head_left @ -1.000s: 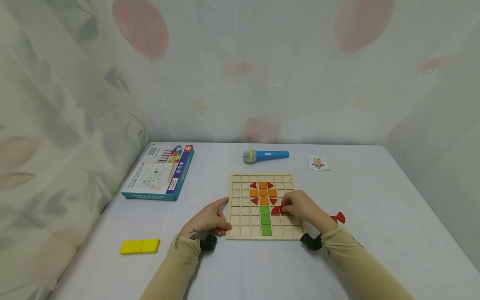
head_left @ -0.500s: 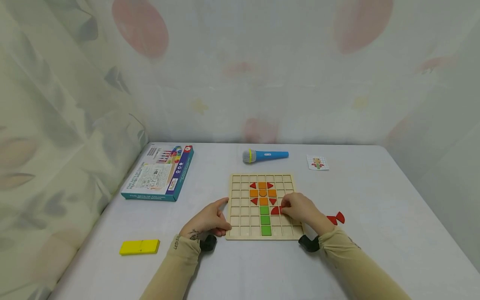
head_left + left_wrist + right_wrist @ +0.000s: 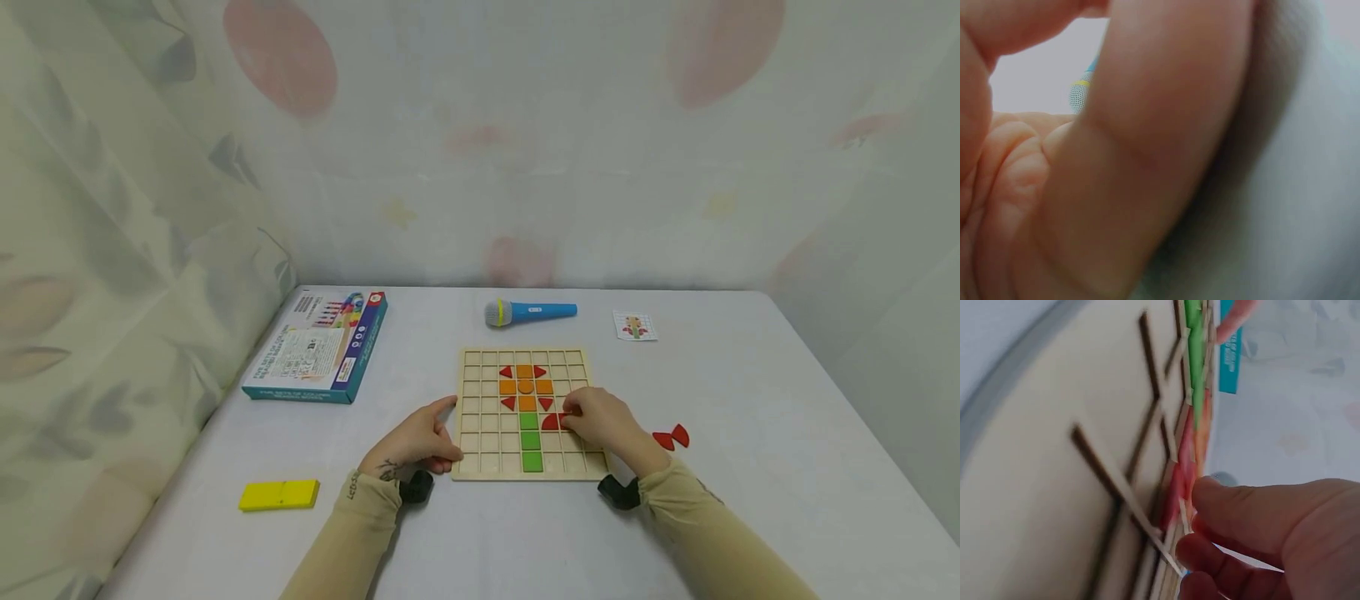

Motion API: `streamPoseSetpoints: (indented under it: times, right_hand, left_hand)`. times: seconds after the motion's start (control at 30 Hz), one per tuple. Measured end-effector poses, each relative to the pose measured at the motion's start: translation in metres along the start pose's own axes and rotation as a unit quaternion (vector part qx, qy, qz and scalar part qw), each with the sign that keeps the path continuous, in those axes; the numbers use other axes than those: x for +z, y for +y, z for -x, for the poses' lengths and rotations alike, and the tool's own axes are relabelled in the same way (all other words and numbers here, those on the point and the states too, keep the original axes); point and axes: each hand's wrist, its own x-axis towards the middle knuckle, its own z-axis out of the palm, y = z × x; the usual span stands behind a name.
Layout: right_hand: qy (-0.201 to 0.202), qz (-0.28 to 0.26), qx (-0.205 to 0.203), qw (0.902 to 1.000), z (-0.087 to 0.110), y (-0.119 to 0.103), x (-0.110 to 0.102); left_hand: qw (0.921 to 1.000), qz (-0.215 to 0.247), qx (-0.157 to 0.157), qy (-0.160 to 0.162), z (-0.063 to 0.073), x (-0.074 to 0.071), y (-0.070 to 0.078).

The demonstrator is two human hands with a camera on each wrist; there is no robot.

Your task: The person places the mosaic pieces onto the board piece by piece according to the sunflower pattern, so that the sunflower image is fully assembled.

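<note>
A wooden grid board (image 3: 489, 443) lies in the middle of the table. On it, orange pieces (image 3: 508, 387) form a cross with small red triangles around it, above a column of green squares (image 3: 530, 440). My left hand (image 3: 415, 439) rests at the board's left edge, touching it with spread digits. With thumb and fingertips, my right hand (image 3: 603, 419) pinches a red piece right of the top green square, beside a red quarter-circle (image 3: 551, 422). The fingers mostly cover the pinched piece. In the right wrist view, blurred red (image 3: 1175, 487) shows at the thumb tip.
Two loose red pieces (image 3: 680, 435) lie right of the board. Behind it are a blue toy microphone (image 3: 542, 312) and a small pattern card (image 3: 635, 326). A boxed game (image 3: 315, 343) is back left, with a yellow case (image 3: 280, 495) nearer me.
The right hand has shifted very slightly left and toward me, uncovering more of the loose red pieces by the wrist. The left hand keeps its place at the board.
</note>
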Motion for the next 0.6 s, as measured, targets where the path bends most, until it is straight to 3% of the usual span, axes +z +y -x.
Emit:
streamPoseSetpoints:
  times: [0.13,0.3,0.43,0.6]
  right_hand:
    - [0.039,0.004,-0.006,0.9992,0.009,0.004,-0.018]
    - [0.069,0.011,0.019,0.9974,0.023,0.022,-0.048]
    - [0.057,0.02,0.064,0.9961,0.035,0.042,-0.066]
    - [0.011,0.034,0.126,0.9914,0.05,0.066,-0.074]
  left_hand:
    - [1.0,0.0,-0.001,0.001,0.0,0.0,0.0]
    - [1.0,0.001,-0.002,0.003,0.0,0.002,0.001]
    - [1.0,-0.004,0.0,0.002,0.0,0.001,0.0]
    - [1.0,-0.004,0.0,0.002,0.0,0.0,0.0]
